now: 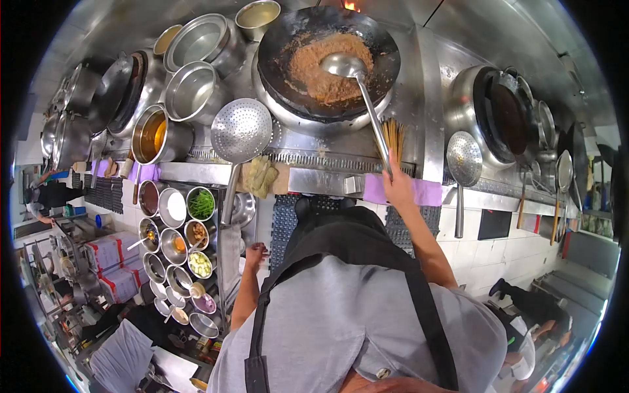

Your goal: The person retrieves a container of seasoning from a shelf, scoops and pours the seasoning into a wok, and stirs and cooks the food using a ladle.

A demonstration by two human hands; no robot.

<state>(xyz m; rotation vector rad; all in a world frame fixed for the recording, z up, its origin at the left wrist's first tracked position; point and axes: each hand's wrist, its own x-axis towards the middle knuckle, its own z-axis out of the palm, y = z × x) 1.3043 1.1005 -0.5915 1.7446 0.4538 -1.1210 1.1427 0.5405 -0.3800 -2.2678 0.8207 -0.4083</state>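
My right hand [399, 190] is closed round the long handle of a steel ladle [343, 64]. The ladle's bowl rests in a black wok [278, 46] on the burner, against a brown, crumbly mass of food [308, 62]. A bamboo wok brush [392, 137] stands just behind the handle, and a purple cloth [427, 192] lies on the stove edge beside my right hand. My left hand [256, 254] hangs low at my side with its fingers curled; whether it holds anything is hidden. Near it are a steel bowl [243, 208] and a hanging grey cloth [229, 252].
A perforated strainer [241, 130] lies left of the wok, near a pot of amber liquid [152, 134]. Bowls of ingredients, including chopped greens [201, 204], stand at left. A second wok station [472, 105] is at right. Flame [351, 6] shows behind the wok. Other people work at both sides.
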